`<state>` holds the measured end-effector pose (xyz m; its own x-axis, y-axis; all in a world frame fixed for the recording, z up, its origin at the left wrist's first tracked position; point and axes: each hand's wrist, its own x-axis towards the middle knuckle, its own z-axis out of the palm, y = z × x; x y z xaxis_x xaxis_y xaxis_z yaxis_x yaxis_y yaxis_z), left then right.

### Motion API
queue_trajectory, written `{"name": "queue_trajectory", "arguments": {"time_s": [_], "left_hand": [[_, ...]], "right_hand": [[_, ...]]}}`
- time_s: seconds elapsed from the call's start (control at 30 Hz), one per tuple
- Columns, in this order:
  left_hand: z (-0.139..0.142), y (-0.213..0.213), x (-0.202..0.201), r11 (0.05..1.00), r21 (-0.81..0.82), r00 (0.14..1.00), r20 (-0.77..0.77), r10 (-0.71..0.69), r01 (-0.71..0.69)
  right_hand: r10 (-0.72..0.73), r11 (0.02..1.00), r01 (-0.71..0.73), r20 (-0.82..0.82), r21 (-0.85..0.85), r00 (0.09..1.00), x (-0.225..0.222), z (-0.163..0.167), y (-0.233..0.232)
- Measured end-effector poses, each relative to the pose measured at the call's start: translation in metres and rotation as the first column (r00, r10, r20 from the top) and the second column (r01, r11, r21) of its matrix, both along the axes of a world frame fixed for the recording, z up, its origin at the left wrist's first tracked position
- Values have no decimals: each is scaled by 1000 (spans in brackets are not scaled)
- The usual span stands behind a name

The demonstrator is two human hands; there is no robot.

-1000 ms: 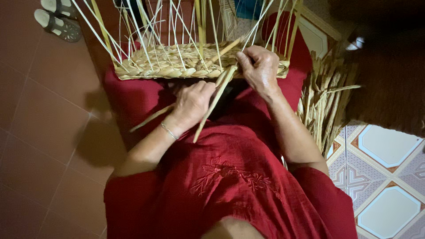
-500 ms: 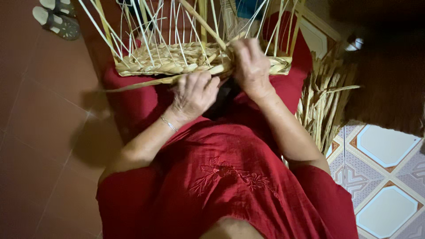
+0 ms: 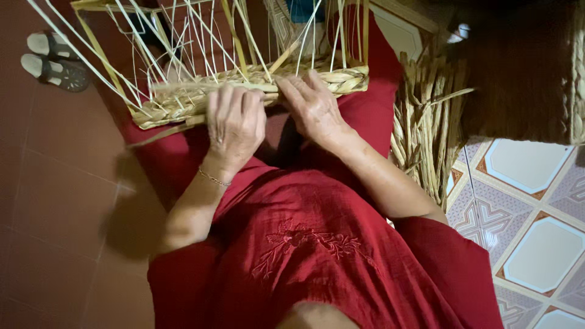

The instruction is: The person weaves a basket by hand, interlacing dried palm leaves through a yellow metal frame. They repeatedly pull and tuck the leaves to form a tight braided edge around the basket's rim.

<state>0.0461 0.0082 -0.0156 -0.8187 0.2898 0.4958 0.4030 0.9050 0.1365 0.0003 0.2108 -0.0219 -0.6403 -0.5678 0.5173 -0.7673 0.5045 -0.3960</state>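
Red tile floor below; half-woven basket rests on my lap for bracing. Left hand grip closed, pressing straw strand onto rim; right hand pinches it taut.

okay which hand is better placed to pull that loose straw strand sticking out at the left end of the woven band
Probably the left. The left hand rests on the woven band directly beside the loose strand trailing out below it. The right hand presses the band farther right, away from that strand.
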Motion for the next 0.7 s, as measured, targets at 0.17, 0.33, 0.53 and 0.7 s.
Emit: {"name": "queue_trajectory", "arguments": {"time_s": [0.17,0.33,0.53,0.7], "left_hand": [[33,8,4,998,43,879,-472,67,-53],[31,8,-1,973,185,989,-80,-121,134],[-24,3,-63,913,334,793,609,-20,-233],[-48,-4,-63,813,581,998,26,-65,38]], "right_hand": [[-62,993,82,201,-90,978,-17,-10,-2],[32,982,62,484,-177,875,-28,-1,3],[72,988,6,491,-156,868,-33,9,1],[21,990,62,575,-125,818,-39,9,-2]]}}
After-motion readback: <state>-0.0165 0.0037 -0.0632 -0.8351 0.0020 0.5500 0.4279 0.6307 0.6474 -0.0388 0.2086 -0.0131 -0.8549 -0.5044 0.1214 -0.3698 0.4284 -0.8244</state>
